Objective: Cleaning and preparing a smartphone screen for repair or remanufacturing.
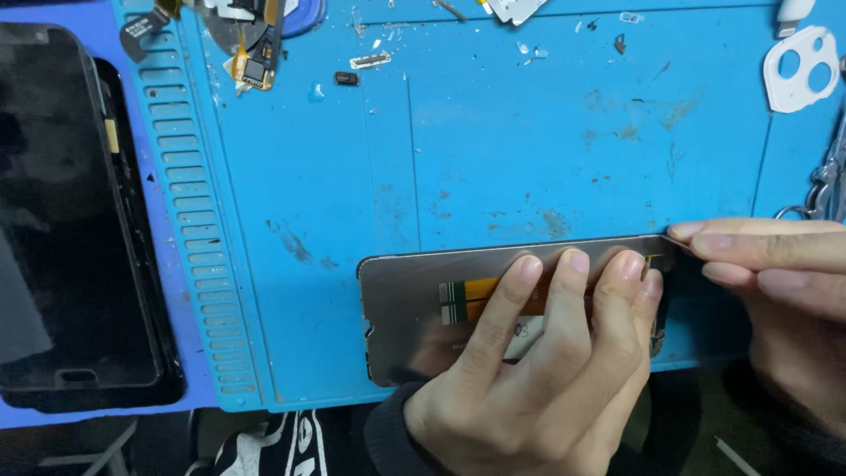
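A phone screen panel (405, 308) lies face down at the front edge of a blue repair mat (529, 141). Its grey back shows an orange and green flex strip (467, 295). My left hand (529, 379) comes up from below, with several fingers pressed flat on the panel's back. My right hand (775, 264) reaches in from the right. Its fingertips are pinched at the panel's upper right corner, where a thin edge or sliver shows. I cannot tell whether it is a separate tool.
Two dark phone bodies (70, 220) lie stacked to the left of the mat. Small parts sit along the far edge: a flex-cable assembly (251, 53), a metal bracket (370, 60) and a black chip (346, 78). A white camera-hole cover (797, 70) and metal tools (828, 185) are at the right.
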